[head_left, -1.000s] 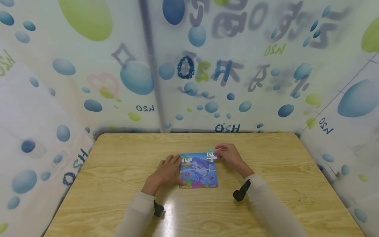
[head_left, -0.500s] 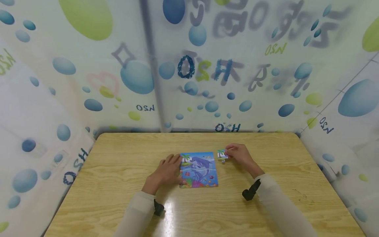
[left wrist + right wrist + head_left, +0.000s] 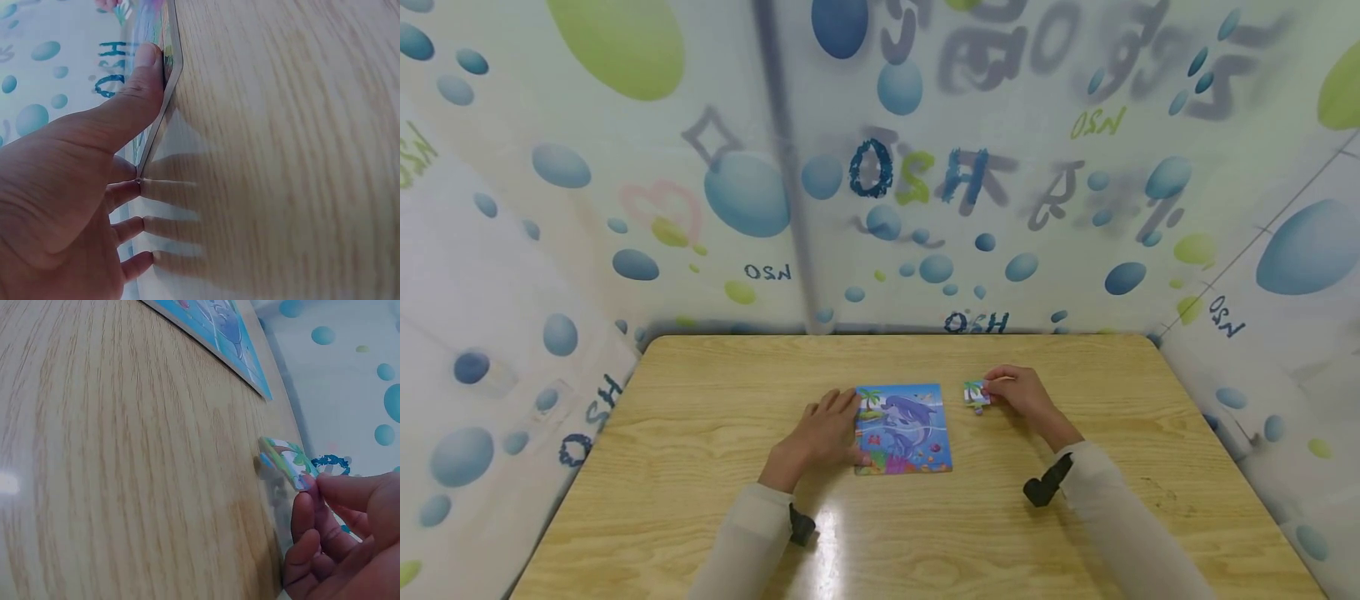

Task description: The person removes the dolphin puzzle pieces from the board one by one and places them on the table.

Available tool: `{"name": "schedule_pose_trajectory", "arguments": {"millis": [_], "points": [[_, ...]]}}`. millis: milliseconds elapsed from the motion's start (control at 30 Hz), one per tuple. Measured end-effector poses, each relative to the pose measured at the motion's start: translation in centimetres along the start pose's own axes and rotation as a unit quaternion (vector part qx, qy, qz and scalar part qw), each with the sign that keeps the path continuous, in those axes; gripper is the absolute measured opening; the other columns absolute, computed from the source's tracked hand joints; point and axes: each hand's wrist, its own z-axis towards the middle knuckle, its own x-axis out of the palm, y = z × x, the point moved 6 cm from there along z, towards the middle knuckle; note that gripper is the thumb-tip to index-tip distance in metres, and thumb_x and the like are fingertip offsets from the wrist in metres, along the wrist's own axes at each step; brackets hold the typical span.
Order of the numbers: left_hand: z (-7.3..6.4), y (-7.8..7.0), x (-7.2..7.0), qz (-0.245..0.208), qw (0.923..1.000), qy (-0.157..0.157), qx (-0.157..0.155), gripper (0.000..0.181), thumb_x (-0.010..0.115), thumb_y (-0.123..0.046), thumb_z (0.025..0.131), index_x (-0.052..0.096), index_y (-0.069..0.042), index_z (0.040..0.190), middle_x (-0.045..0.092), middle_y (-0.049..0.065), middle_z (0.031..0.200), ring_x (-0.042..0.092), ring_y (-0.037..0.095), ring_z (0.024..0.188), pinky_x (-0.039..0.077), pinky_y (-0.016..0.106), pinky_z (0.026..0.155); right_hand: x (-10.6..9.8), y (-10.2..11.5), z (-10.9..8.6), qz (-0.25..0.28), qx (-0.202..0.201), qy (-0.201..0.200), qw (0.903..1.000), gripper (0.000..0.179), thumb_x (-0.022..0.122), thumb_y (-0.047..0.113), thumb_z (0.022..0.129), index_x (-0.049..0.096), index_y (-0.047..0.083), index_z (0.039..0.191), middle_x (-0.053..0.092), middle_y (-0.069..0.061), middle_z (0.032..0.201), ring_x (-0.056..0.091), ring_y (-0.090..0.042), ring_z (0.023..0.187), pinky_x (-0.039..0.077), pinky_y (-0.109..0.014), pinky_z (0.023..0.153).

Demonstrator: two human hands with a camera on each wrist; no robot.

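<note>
One square, flat blue picture puzzle (image 3: 910,433) with dolphin artwork, lying near the middle of one pale yellow, wood-grained worktop (image 3: 940,537). Printed on it: one green palm tree at ten o'clock, one red crab at nine.

At the puzzle's nine o'clock, one left hand (image 3: 818,439): fingers extended and spread, clasping nothing, thumb touching the near left edge.

Just past the puzzle's two o'clock, near but apart, one small loose jigsaw piece (image 3: 974,392) with one green palm tree and one rounded tab towards six o'clock. Pinched between thumb and fingertips of one right hand (image 3: 1026,402), at the piece's three o'clock. Tilted in the right wrist view; contact with the worktop impossible to tell.

Two long off-white sleeves (image 3: 1120,517), one at seven o'clock, one at five; two black wrist-worn devices (image 3: 1041,490), one per cuff. At twelve o'clock, beyond the far edge, one white wall covering (image 3: 1037,312) with many blue and green bubbles.
</note>
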Motion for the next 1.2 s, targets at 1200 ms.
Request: {"name": "schedule_pose_trajectory", "arguments": {"millis": [1200], "points": [[-0.01, 0.22, 0.12, -0.001, 1.0, 0.001, 0.004, 0.106, 0.071, -0.06, 0.082, 0.022, -0.005, 0.157, 0.02, 0.014, 0.164, 0.016, 0.04, 0.15, 0.022, 0.061, 0.116, 0.51, 0.54, -0.14, -0.089, 0.001, -0.029, 0.9956, 0.015, 0.066, 0.01, 0.094, 0.071, -0.002, 0.101, 0.071, -0.011, 0.086, 0.062, -0.015, 0.07, 0.047, -0.026, 0.059]]}}
